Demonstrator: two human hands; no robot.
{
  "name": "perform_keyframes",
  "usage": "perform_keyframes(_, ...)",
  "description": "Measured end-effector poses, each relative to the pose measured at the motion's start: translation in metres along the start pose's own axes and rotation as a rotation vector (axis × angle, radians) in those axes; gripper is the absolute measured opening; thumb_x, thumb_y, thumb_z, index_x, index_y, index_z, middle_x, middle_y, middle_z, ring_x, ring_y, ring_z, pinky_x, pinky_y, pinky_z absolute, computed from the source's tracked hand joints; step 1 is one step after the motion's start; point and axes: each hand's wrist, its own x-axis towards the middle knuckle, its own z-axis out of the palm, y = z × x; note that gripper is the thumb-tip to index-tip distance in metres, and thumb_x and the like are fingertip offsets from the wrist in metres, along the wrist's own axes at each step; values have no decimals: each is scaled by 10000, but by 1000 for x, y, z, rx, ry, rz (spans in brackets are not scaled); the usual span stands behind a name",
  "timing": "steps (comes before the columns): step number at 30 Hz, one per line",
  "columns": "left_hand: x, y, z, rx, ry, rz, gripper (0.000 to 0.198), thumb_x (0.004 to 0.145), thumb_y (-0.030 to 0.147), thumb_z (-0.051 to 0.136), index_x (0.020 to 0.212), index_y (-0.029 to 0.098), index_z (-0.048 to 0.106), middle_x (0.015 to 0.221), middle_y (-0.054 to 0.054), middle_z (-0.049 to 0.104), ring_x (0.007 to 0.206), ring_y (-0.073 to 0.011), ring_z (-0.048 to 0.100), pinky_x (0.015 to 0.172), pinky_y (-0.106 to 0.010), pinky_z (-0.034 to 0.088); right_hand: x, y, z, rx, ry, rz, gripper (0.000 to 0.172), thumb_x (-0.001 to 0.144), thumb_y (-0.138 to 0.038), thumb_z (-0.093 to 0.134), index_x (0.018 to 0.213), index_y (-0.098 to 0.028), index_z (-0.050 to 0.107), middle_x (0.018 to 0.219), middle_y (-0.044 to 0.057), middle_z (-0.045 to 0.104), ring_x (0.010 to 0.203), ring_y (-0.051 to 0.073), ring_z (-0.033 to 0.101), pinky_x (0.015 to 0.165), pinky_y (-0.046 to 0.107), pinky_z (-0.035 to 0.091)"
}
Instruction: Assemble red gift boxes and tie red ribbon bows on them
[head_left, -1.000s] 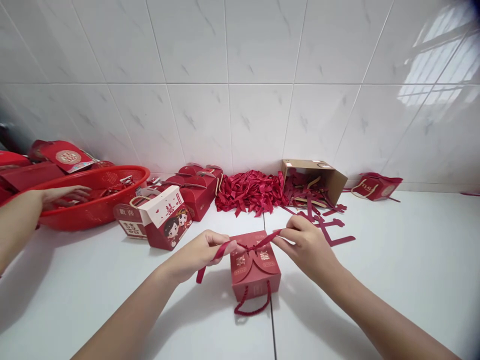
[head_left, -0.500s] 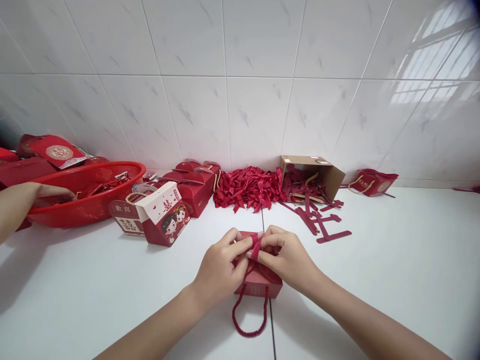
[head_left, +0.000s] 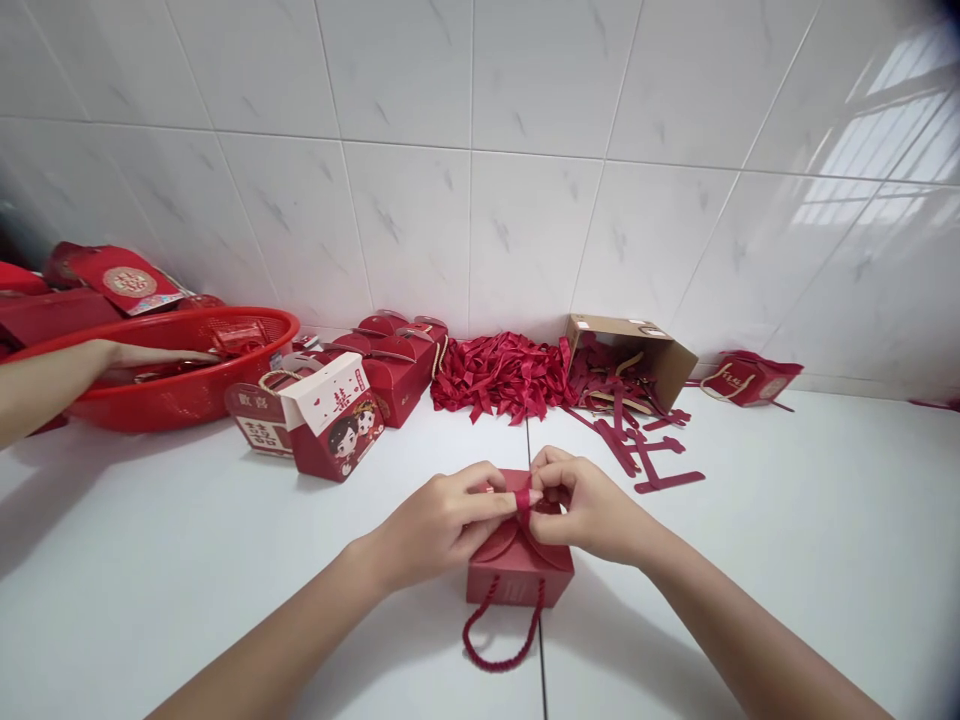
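Observation:
A small red gift box stands on the white table in front of me, its rope handle hanging over the near side onto the tabletop. Across its closed top flaps runs a dark red ribbon. My left hand comes in from the left, its fingers pinching the ribbon over the box. From the right, my right hand has its thumb and fingers closed on the same ribbon. Both sets of fingertips nearly meet above the flaps and partly hide the ribbon's loop.
A pile of red ribbons lies by the tiled wall, beside a tipped cardboard box spilling red strips. Several red boxes and a printed box stand left. Another person's hand reaches into a red basket.
Both my hands stay at the ribbon; it now wraps over my left fingertip, where before a strip stood up between them. The other person's hand has reached further right into the basket.

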Motion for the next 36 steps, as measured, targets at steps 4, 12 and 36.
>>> perform_keyframes(4, 1, -2, 0, -29, 70, 21, 289, 899, 237, 436, 921, 256, 724, 923, -84, 635, 688, -137, 561, 632, -255, 460, -2, -1, 1, -21, -14, -53, 67, 628, -106, 592, 622, -173, 592, 909, 24, 487, 711, 112, 508, 611, 226, 438)
perform_keyframes(12, 2, 0, 4, -86, 205, -30, 234, 833, 200, 501, 786, 234, 728, 906, -81, 633, 688, -147, 586, 646, -278, 496, -3, 0, 0, -91, 12, -59, 81, 680, -129, 603, 662, -190, 653, 959, 35, 528, 826, 147, 568, 723, 255, 463)
perform_keyframes(36, 3, -2, -12, -821, -55, -480, 283, 883, 407, 481, 720, 187, 554, 1391, -40, 417, 1215, -255, 447, 1011, -406, 359, -16, -4, -35, -184, -80, 1, 144, 843, -362, 560, 824, -241, 635, 1256, 38, 481, 1129, 206, 500, 973, 370, 393)
